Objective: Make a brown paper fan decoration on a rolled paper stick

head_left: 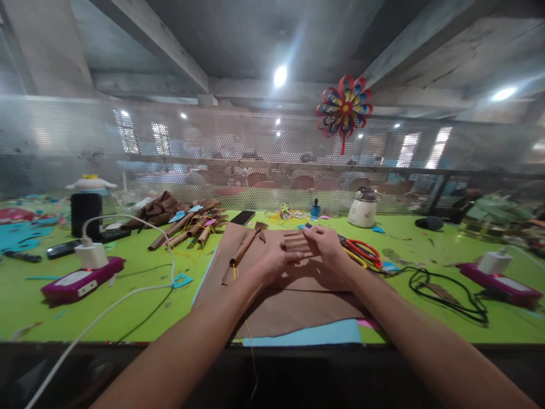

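Observation:
Between my two hands is a small piece of brown paper (298, 243) cut into strips, like a fringe. My left hand (279, 262) grips its left end, fingers closed. At its upper right, my right hand (326, 243) pinches the other end. Beneath both hands lie large brown paper sheets (281, 318), with a light blue sheet (315, 334) showing under their front edge. Left of my left hand rests a rolled brown paper tube (246, 244) with a frayed top and yellow string. Red-handled scissors (364, 251) lie just right of my right hand.
Several brown rolls (191, 227) are piled at the back left. Purple power strips (83, 281) with white chargers stand on both sides, and a white cable crosses the left. A black cord (447, 295) coils on the right. A white kettle-like jug (362, 209) stands behind.

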The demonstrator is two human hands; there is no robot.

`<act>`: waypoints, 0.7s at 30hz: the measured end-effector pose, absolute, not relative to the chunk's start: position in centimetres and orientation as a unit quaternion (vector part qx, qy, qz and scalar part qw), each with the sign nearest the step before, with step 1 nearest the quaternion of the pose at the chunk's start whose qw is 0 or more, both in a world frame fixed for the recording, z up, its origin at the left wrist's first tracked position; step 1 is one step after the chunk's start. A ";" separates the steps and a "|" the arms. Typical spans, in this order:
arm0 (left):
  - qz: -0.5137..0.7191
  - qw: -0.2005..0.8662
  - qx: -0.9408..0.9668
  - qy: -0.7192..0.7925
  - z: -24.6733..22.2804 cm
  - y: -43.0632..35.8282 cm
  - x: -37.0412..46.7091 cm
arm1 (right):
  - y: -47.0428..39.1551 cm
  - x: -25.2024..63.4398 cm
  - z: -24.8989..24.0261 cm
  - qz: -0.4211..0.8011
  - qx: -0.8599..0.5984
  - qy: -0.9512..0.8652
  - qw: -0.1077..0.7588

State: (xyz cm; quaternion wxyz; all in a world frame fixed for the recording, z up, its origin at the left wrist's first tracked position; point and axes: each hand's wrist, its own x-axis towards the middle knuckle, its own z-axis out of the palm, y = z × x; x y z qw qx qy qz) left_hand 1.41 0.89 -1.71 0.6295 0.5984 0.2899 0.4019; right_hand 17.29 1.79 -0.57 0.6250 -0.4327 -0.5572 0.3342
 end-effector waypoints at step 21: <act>0.362 0.720 0.538 0.246 -0.5 0.5 0.8 | 1.3 16.5 0.0 0.252 -0.434 -0.687 0.526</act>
